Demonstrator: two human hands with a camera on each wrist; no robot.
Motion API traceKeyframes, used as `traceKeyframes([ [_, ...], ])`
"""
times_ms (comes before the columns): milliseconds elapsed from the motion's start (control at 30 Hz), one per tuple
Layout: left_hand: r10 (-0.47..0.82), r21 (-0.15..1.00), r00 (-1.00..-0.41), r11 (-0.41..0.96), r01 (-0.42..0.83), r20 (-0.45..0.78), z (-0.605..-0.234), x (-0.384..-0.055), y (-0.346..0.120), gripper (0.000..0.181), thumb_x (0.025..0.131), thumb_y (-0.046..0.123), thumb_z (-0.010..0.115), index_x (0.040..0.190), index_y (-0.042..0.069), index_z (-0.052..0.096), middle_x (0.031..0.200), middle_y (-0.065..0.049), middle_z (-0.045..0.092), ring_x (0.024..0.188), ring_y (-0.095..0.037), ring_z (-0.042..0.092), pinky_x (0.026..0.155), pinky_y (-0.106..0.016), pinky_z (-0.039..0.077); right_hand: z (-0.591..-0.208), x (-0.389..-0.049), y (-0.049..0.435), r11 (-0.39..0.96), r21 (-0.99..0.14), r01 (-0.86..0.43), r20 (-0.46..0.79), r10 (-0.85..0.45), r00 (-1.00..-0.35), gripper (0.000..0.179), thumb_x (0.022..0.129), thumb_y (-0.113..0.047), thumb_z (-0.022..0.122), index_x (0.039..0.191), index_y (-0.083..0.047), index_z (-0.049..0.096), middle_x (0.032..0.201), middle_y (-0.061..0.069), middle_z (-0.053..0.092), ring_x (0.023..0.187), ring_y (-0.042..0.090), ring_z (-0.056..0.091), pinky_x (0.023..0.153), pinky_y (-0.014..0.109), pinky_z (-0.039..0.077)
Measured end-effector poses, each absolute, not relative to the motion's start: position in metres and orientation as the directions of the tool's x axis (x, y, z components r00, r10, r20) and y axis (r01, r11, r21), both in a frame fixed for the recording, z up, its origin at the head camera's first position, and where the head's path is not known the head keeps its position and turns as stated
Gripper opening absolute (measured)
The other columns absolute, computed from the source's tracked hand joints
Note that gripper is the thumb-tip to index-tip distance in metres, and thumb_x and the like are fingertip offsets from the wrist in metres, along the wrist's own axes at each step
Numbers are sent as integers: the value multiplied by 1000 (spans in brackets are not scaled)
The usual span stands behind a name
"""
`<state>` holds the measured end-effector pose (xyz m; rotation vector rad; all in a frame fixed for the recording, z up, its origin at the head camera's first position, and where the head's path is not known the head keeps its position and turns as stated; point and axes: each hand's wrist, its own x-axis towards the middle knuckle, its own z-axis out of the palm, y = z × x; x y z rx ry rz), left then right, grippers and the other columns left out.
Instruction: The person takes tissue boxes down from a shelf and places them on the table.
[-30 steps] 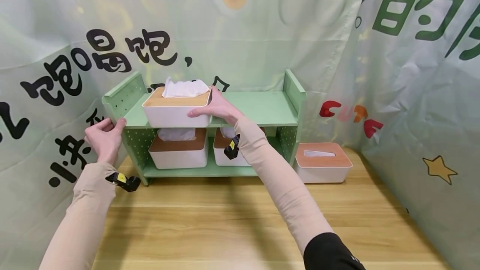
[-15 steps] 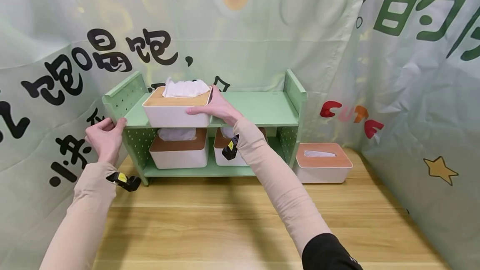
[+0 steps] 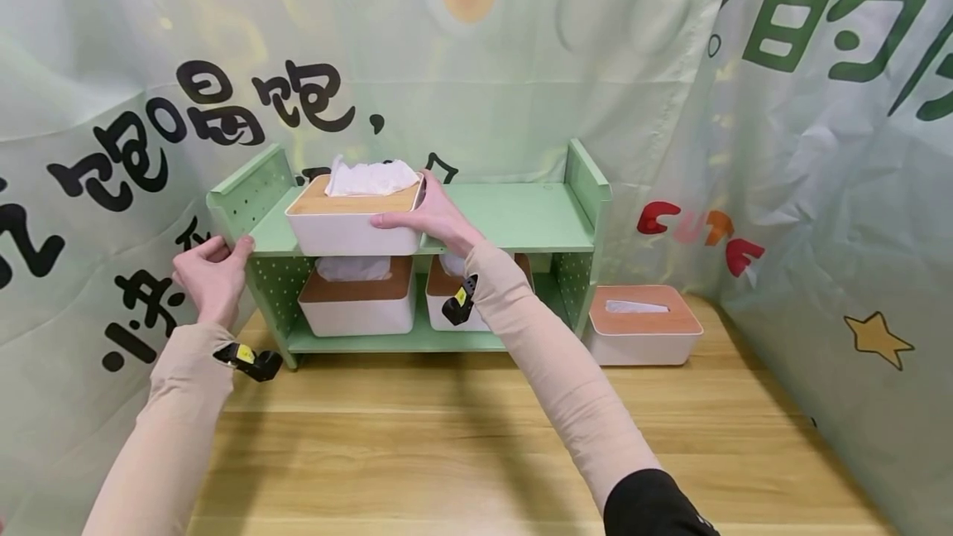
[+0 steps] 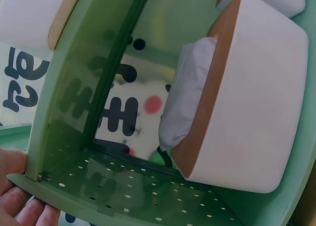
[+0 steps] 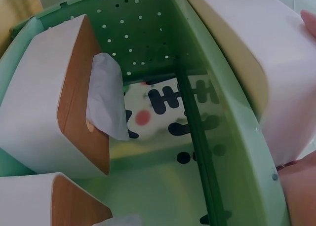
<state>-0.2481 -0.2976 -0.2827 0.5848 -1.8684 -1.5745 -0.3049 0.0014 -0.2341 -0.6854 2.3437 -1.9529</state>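
A white tissue box (image 3: pixel 350 220) with a wooden lid and a tissue sticking up stands on the top board of a green two-level shelf (image 3: pixel 514 217). My right hand (image 3: pixel 426 213) holds this box at its right end, thumb on the front and fingers by the lid. My left hand (image 3: pixel 212 271) grips the shelf's left side panel at its front edge; its fingertips (image 4: pixel 19 208) show in the left wrist view. Two more tissue boxes (image 3: pixel 357 304) (image 3: pixel 447 304) sit on the lower level. In the right wrist view the held box (image 5: pixel 256 53) lies at upper right.
Another tissue box (image 3: pixel 644 325) with a wooden lid stands on the wooden table (image 3: pixel 476 437) just right of the shelf. Printed green cloth (image 3: pixel 819 147) hangs behind and along both sides. The table's front half is bare wood.
Barely anything has moved; both hands keep their holds and the view has shifted slightly.
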Motion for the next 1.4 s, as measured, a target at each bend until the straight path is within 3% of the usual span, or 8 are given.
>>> traceKeyframes([
  [133,-684,983,-710,175,62,167,-282,-248,-298,49,89,24,74,135,9,63,73,28,54,135,-2,41,91,-13,44,-234,-303,1,137,-941,-309,255,-313,-915,109,69,-25,91,155,-12,24,144,9,48,124,19,50,116,38,39],
  [267,-678,981,-715,186,55,169,-282,-248,-297,50,90,25,74,136,9,62,74,28,53,143,-3,31,97,-15,43,-234,-300,0,96,-950,-295,256,-293,-921,110,69,-23,91,156,-13,24,146,9,47,124,21,51,116,38,40],
  [600,-677,982,-715,176,73,174,-282,-248,-297,48,89,23,74,133,8,64,67,30,54,141,-2,35,101,-16,40,-237,-294,-2,-20,-967,-252,250,-237,-939,109,68,-21,91,155,-19,27,145,3,47,127,18,48,116,36,37],
  [867,-682,982,-712,178,61,168,-282,-247,-297,48,89,24,75,133,8,64,68,29,54,126,4,44,90,-12,41,-237,-292,-4,-55,-966,-251,257,-197,-946,110,69,-22,91,157,-18,26,147,3,46,128,17,48,119,35,36],
  [1133,-684,981,-711,186,49,165,-282,-248,-297,49,89,25,75,134,10,64,68,30,53,130,1,45,93,-14,44,-239,-290,-2,-121,-961,-250,269,-183,-945,110,69,-18,89,158,-15,24,144,7,48,121,20,54,109,34,46],
  [1400,-670,977,-720,205,56,182,-283,-246,-296,50,90,26,74,135,8,62,68,31,51,147,-6,25,114,-23,36,-240,-289,-1,-151,-952,-265,291,-192,-937,105,70,-18,88,155,-15,28,137,8,52,115,20,58,98,33,53],
])
